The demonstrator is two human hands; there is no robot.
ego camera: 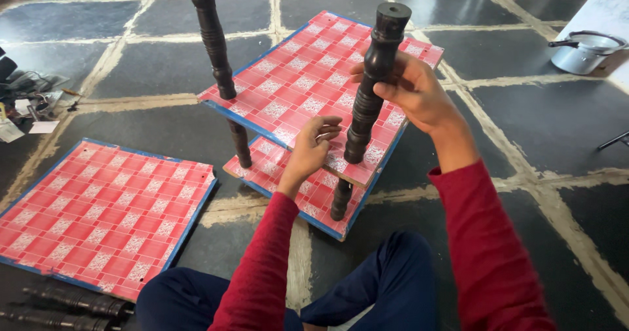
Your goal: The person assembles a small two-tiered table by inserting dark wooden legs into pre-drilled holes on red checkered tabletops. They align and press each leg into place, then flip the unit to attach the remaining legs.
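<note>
— Two red checked boards with blue edges are stacked in front of us, aren't they?

— Yes, the upper board [298,85] sits above the lower board [295,180], with dark turned posts between them. Our right hand [409,89] has its fingers clamped around the near post [372,85], which stands upright at the upper board's near corner.

— And our left hand [311,149]?

— It rests against the upper board's near edge, just beside the foot of that post. The fingers are curled together; we cannot tell whether they pinch anything small.

— What about the other post?

— The far post [213,36] stands upright at the left edge of the upper board, well apart from both hands.

— Anything else on the floor [537,134]?

— A third board [98,216] of the same pattern lies flat to our left, with spare posts [72,305] lying beside its near edge. A metal pot [585,51] sits far off to the right.
</note>
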